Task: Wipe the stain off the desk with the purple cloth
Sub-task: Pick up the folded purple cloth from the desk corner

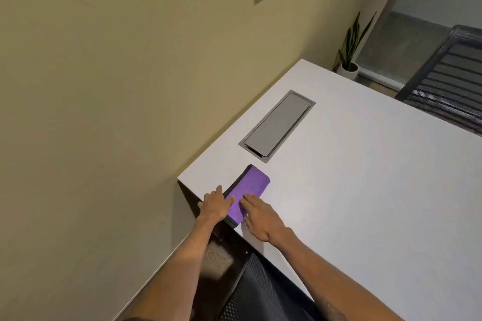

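Beige wall borders the white tabletop (365,190) — a folded purple cloth (247,190) lies at its near-left corner, both hands flat and open on it: left hand (215,206), right hand (262,219). Grey cable hatch (277,126) just beyond.

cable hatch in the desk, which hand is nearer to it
Right. The right hand lies below the cable hatch, fingertips on the purple cloth; the left hand sits farther left at the desk edge.

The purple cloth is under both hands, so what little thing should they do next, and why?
Probably close one hand around the purple cloth and lift it. Both the left hand and right hand lie flat on it near the desk corner, neither has a grip yet, and no stain shows there to rub.
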